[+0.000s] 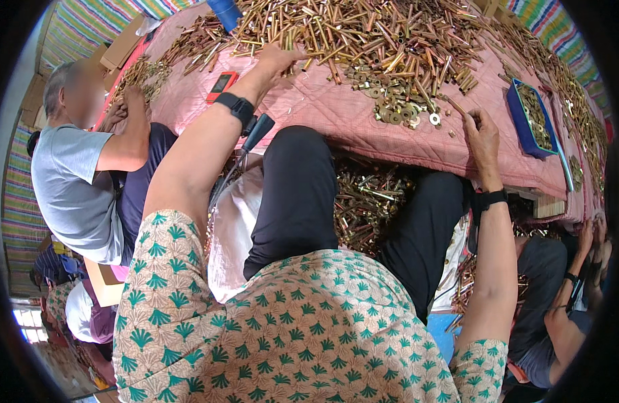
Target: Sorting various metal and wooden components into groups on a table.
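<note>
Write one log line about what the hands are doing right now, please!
left hand: at metal tube pile edge | right hand: pinching slim tube | nearby: washers, blue tray | surface: pink cloth

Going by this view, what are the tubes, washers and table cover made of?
Tubes: probably metal, glossy, coppery to brassy; sharp highlights. Washers: likely metal, mostly dull brassy; one shines pale, exact alloy unclear. Table cover: looks like matte pink quilted fabric; crossing stitch lines, drooping edge.
</note>
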The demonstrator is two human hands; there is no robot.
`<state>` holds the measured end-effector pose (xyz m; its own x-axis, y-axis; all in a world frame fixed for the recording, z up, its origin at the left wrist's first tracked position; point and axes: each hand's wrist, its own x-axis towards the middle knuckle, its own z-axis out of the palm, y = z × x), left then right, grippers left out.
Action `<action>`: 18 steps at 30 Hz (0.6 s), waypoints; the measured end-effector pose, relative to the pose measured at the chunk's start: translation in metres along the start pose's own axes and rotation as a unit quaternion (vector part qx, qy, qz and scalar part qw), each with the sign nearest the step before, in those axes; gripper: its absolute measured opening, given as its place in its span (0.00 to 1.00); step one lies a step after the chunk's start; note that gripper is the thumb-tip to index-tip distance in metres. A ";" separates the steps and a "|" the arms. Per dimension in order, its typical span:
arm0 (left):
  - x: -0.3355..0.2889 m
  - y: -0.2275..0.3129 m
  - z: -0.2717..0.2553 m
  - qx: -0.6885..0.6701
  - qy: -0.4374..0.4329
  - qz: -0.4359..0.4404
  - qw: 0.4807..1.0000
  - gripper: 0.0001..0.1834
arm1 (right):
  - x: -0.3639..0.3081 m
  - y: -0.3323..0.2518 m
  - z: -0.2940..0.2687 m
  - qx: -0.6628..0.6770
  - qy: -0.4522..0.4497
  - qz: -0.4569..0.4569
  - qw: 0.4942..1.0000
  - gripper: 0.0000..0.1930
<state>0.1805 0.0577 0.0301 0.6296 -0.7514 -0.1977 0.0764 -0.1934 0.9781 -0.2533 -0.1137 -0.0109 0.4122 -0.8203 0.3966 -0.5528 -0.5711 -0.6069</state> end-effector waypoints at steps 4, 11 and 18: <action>0.027 -0.007 0.013 0.235 0.012 0.177 0.956 0.13 | 0.001 -0.002 -0.001 -0.002 -0.010 0.001 1.000 0.08; 0.056 -0.021 0.023 0.466 0.046 0.263 0.843 0.21 | 0.005 -0.003 0.003 0.013 -0.008 -0.006 1.000 0.08; 0.040 -0.003 0.016 0.478 0.009 0.212 0.852 0.26 | 0.002 0.001 0.002 0.024 -0.002 -0.006 1.000 0.08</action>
<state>0.1932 0.0180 0.0182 0.4559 -0.8737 0.1697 -0.8204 -0.3386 0.4607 -0.2511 -0.1163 -0.0122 0.4215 -0.8131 0.4015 -0.5130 -0.5789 -0.6338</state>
